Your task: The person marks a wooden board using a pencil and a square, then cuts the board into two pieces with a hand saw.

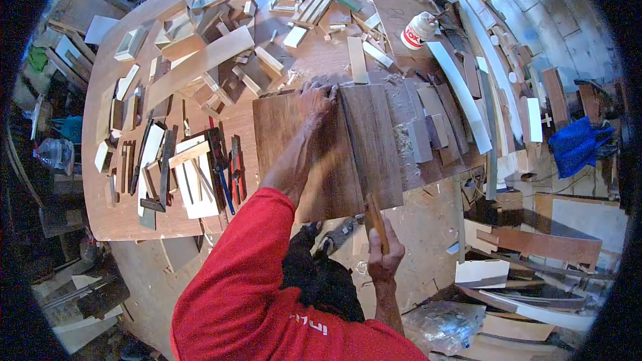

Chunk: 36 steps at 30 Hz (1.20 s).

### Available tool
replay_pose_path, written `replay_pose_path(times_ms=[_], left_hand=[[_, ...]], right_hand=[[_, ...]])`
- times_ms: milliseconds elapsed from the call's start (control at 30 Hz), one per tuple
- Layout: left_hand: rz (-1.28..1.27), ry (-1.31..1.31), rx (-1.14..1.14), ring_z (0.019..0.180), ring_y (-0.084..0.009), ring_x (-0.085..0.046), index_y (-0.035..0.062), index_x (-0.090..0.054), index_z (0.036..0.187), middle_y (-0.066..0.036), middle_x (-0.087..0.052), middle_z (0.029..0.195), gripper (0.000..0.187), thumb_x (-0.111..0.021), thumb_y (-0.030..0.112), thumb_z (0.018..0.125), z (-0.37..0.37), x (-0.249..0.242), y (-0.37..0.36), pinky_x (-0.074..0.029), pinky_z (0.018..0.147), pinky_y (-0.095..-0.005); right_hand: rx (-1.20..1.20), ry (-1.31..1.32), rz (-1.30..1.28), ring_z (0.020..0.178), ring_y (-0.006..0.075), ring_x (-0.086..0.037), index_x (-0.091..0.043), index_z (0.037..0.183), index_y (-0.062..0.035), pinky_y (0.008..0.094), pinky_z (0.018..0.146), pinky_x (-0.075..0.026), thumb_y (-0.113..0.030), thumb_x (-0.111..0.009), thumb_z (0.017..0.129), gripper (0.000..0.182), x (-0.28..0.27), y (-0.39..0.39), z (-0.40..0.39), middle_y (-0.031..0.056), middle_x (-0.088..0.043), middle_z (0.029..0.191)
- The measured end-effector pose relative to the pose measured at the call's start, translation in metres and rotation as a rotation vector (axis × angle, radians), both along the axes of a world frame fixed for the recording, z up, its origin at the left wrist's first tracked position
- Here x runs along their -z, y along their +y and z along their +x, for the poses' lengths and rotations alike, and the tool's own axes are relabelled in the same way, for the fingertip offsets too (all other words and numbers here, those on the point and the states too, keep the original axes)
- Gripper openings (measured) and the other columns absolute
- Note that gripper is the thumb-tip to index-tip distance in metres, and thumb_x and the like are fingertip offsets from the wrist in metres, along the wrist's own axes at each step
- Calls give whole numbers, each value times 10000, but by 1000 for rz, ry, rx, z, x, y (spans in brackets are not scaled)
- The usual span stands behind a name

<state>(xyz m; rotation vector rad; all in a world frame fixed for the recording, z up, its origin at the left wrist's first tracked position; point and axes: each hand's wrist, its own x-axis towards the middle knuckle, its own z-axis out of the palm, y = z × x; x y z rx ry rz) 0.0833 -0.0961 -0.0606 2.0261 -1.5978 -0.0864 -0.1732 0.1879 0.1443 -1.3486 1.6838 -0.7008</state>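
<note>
A brown wood-grained board point(294, 160) lies in front of me, its near edge overhanging the table. A long, narrow dark strip point(353, 140) runs across it from the far edge to the near one, with more wood-grained surface point(378, 140) to its right. My left hand point(317, 99) is closed over the board's far edge, close to the strip's far end. My right hand point(386, 251) is wrapped round a wooden handle point(376, 220) at the strip's near end. Together they look like a long narrow tool; its exact kind does not show.
Many wood offcuts point(200, 47) cover the table point(100, 224). Clamps point(217, 160) lie at left, a white glue bottle point(419, 30) stands at back right, and thin slats point(435, 120) lie right of the board. A blue bag point(580, 147) and stacked boards point(548, 244) are further right.
</note>
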Motion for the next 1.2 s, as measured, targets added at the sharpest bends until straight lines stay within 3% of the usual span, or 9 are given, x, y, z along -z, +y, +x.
replay_pose_path(times_ms=[100, 233, 433, 533, 633, 733, 833, 867, 1200], left_hand=[[49, 38, -27, 1082, -228, -560, 275, -747, 987, 0, -679, 1079, 313, -581, 497, 842, -2, 1, -1, -360, 922, -478], [5, 67, 66, 1080, -229, -561, 275, -744, 997, -15, -681, 1055, 322, -572, 501, 845, 6, 17, -9, -363, 920, -484], [96, 53, -50, 1088, -232, -559, 278, -749, 974, -27, -681, 1039, 330, -558, 516, 848, -6, -4, -1, -357, 935, -496], [80, 25, -39, 1101, -235, -553, 281, -749, 974, -26, -680, 1051, 329, -552, 515, 852, -4, -1, -2, -348, 953, -503], [26, 38, -2, 1057, -333, -559, 187, -739, 983, -126, -668, 999, 357, -531, 464, 897, -4, -10, 1, -446, 923, -438], [121, 29, -59, 1113, -240, -549, 276, -748, 962, -26, -678, 1068, 330, -547, 514, 854, -6, -9, -1, -333, 976, -514], [45, 101, -57, 1099, -245, -552, 268, -753, 944, -31, -678, 1059, 332, -558, 518, 846, -5, -2, -3, -334, 982, -510], [91, 119, -47, 1093, -250, -552, 263, -755, 937, -37, -678, 1053, 332, -560, 517, 848, -4, -2, -5, -338, 984, -501], [146, 85, -65, 1115, -244, -530, 258, -746, 977, -45, -673, 1036, 328, -557, 501, 864, -10, -23, 2, -351, 985, -469]], right_hand=[[-51, 65, -286, 790, 193, -608, -584, 1221, 3, 325, 713, -490, -188, -528, 928, 354, 16, -3, 2, 153, -657, 926], [-33, -5, -67, 855, 194, -621, -572, 1221, 33, 317, 756, -495, -168, -531, 925, 360, 6, -34, 22, 149, -662, 985], [-61, 61, -327, 818, 188, -619, -587, 1217, -1, 308, 736, -491, -157, -531, 922, 338, 9, -8, 8, 152, -663, 949], [-34, 9, -119, 876, 210, -640, -583, 1223, 14, 319, 796, -497, -161, -520, 918, 357, 2, -30, 16, 165, -670, 1016], [-34, 15, 52, 908, 228, -648, -584, 1226, 10, 330, 819, -495, -178, -521, 918, 366, -8, -33, 19, 172, -672, 1038], [-25, 3, -257, 816, 234, -646, -581, 1214, 25, 353, 720, -497, -198, -535, 925, 368, -3, -16, 13, 178, -682, 955], [-34, 69, -160, 811, 238, -644, -582, 1203, 42, 359, 718, -498, -199, -539, 924, 371, 0, -37, 20, 190, -681, 958], [-25, 67, -197, 752, 268, -669, -593, 1216, -18, 357, 674, -510, -243, -567, 920, 373, 9, -44, 22, 214, -670, 871], [-40, 57, -234, 814, 287, -688, -591, 1196, 15, 361, 715, -523, -222, -559, 924, 362, 8, -41, 20, 228, -674, 920]])
